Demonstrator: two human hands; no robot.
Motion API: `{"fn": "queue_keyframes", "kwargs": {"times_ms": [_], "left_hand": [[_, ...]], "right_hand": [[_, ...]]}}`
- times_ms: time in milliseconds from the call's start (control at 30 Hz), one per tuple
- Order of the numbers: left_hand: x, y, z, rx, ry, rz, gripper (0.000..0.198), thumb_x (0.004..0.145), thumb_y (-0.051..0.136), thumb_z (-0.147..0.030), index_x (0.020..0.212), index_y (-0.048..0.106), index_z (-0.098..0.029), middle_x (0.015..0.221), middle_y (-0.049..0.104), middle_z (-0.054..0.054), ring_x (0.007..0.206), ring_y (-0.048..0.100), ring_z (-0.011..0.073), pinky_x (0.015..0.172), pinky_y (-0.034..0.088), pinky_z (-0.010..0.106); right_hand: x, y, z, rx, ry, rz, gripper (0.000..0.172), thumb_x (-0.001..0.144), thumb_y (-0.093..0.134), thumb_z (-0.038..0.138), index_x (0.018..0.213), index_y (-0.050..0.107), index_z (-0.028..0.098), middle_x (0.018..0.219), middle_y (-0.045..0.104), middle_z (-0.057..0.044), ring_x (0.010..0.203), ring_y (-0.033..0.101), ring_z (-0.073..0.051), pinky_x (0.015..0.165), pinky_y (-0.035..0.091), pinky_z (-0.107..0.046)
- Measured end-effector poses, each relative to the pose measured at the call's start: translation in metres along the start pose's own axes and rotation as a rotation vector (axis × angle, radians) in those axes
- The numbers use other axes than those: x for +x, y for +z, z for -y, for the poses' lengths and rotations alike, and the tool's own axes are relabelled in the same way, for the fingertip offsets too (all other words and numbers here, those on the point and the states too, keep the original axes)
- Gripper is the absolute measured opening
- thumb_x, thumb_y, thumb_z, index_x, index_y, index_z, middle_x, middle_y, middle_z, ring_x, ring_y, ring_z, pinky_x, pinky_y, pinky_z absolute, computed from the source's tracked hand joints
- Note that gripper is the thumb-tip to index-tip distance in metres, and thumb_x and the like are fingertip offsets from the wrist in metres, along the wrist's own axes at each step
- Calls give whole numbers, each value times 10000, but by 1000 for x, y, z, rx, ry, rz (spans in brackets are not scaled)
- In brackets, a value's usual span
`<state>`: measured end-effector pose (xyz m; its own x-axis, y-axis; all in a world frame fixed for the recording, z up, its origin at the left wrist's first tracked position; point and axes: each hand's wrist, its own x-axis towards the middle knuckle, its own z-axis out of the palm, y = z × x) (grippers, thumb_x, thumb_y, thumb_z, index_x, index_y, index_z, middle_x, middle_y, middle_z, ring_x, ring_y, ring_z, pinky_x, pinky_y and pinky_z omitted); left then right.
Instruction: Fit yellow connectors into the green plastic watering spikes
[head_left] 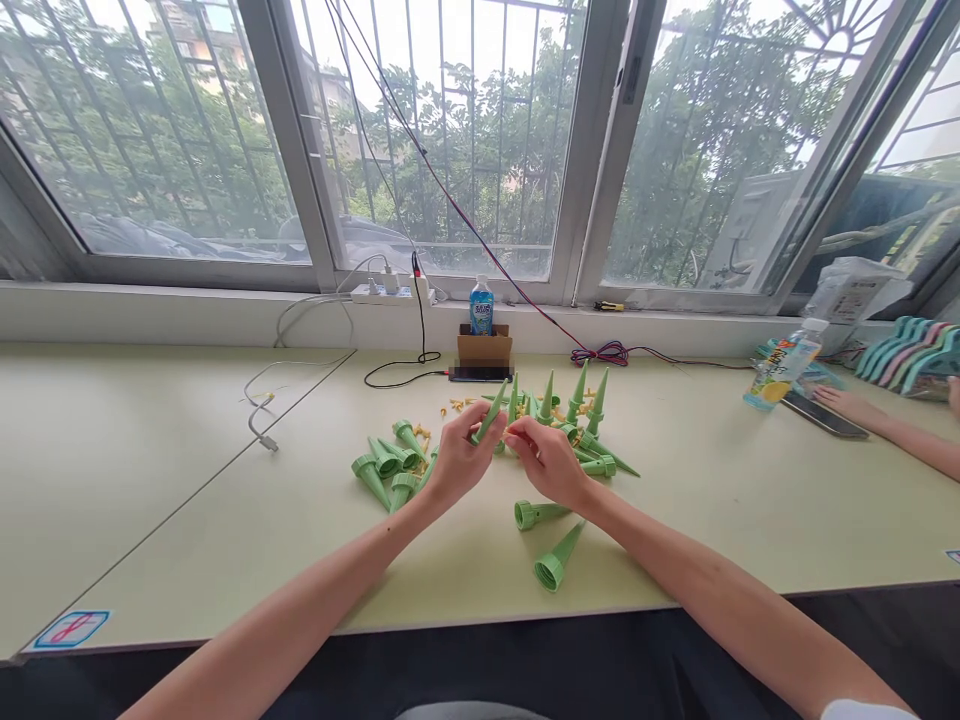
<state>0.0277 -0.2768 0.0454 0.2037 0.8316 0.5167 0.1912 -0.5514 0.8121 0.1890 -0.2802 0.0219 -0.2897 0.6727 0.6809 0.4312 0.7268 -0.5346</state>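
In my left hand [463,455] is a green plastic spike [493,408], its pointed end up and tilted right. My right hand [550,460] meets it from the right with thumb and fingertips pinched together; what sits between them is too small to make out. Several hollow green spikes [370,478] with ribbed collars lie left of my hands. Others stand point up [598,404] or lie in a heap behind my right hand. Two loose spikes, one of them open end forward [551,571], rest near my right forearm. Small yellow plastic pieces [422,438] are scattered among them.
A phone [480,375] leans on a cardboard box [484,346] holding a blue bottle [481,305]. A white cable [264,438] lies left. At right are a drink bottle [786,365], another phone [823,414], another person's hand [840,402] and hangers [911,350]. Windows back the table.
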Motion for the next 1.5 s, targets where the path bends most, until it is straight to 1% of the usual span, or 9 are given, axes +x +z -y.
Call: {"fn": "queue_keyframes", "kwargs": {"times_ms": [167,333,533,700,833,933,1067,1333,1500], "left_hand": [[-1,1,1,177,112,16,293,937,480,-430,792,539,-183,665,448,-36,575,377,87,546,338,212],[-4,5,4,246,217,175,351,978,390,-414,770,536,-172,634,457,-31,583,375,98,581,329,225],[-4,6,11,216,223,242,450,999,288,-442,661,437,-184,588,405,-21,567,353,117,568,312,249],[-5,6,9,260,209,196,494,1004,239,-462,638,424,-187,584,429,-8,567,380,128,576,330,263],[-5,5,7,290,217,125,481,1012,248,-425,710,532,-181,650,518,8,604,437,136,607,355,268],[-5,3,5,281,229,46,440,1015,265,-392,813,596,-184,764,593,29,685,509,147,671,393,273],[-4,1,3,272,273,-79,397,1017,279,-350,849,597,-181,868,607,59,794,542,164,740,417,290],[-5,0,0,265,311,-113,397,1013,280,-346,822,588,-185,856,591,63,801,546,172,741,430,305],[-5,0,1,267,321,-117,402,1012,279,-355,809,582,-188,841,591,61,779,543,168,717,424,305]], "right_hand": [[2,-3,6,-9,46,-110,309,1004,379,368,789,517,195,602,489,31,537,424,-107,560,352,-230],[2,-7,10,23,44,-228,318,1014,323,392,882,535,194,587,509,34,511,483,-114,563,398,-239],[-1,-4,9,41,49,-233,299,1008,343,407,862,508,205,572,531,31,509,533,-118,562,433,-240],[-2,-1,4,58,51,-260,311,1010,334,407,850,510,207,577,509,27,511,515,-117,542,425,-237],[-3,-1,4,54,33,-290,302,1010,344,389,848,522,205,555,479,37,494,485,-115,536,410,-236],[-2,-2,5,52,19,-323,292,1009,353,372,853,532,203,541,471,41,483,468,-112,532,397,-232],[0,-4,8,-48,30,-352,322,1004,360,376,801,535,198,539,468,37,477,433,-106,528,374,-224],[3,1,-1,-178,110,-160,392,989,400,379,637,417,206,502,364,52,462,319,-103,498,283,-231],[3,4,-6,-235,136,-103,400,988,398,379,624,385,212,487,351,55,444,302,-107,487,259,-241]]}}
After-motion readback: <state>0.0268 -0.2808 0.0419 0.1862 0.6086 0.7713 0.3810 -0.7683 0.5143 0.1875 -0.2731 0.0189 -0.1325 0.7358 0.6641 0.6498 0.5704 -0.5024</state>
